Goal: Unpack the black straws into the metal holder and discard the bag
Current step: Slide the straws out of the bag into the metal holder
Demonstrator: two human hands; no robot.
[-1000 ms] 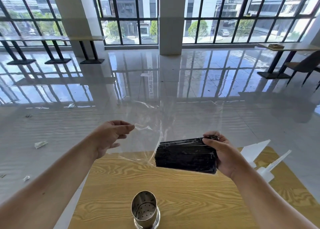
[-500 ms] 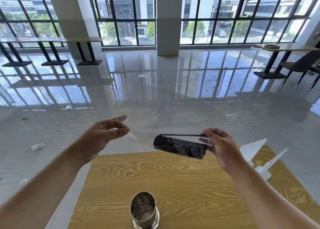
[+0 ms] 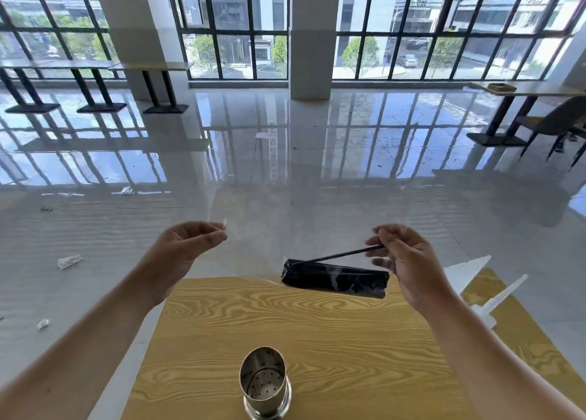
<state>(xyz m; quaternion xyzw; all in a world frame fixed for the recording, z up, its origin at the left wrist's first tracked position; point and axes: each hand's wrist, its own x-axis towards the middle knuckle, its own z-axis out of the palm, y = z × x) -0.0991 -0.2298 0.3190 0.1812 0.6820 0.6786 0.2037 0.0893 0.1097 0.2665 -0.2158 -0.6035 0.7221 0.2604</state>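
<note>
fingers (image 3: 385, 234) of the right hand (image 3: 412, 267) pinch one end of a single straw (image 3: 339, 256). it slants down and leftward from them, its other end lying on the straws (image 3: 336, 280). that bundle hangs just below and to the left of these fingers, and its glossy surface suggests it is wrapped in the clear bag (image 3: 253, 270). across from them, the left hand (image 3: 184, 251) is curled, its fingers (image 3: 215, 237) seemingly pinching the bag's other edge, though the film is nearly invisible there. below both hands lies the counter (image 3: 348, 350), and nearest the body, well apart from either hand, the holder (image 3: 264, 383) stands upright with nothing in it.

by my reading the job has barely begun: the bag looks opened and one straw is partly drawn out, but none has reached the holder. what's left is moving every straw into it and then discarding the bag. no bin shows.
</note>
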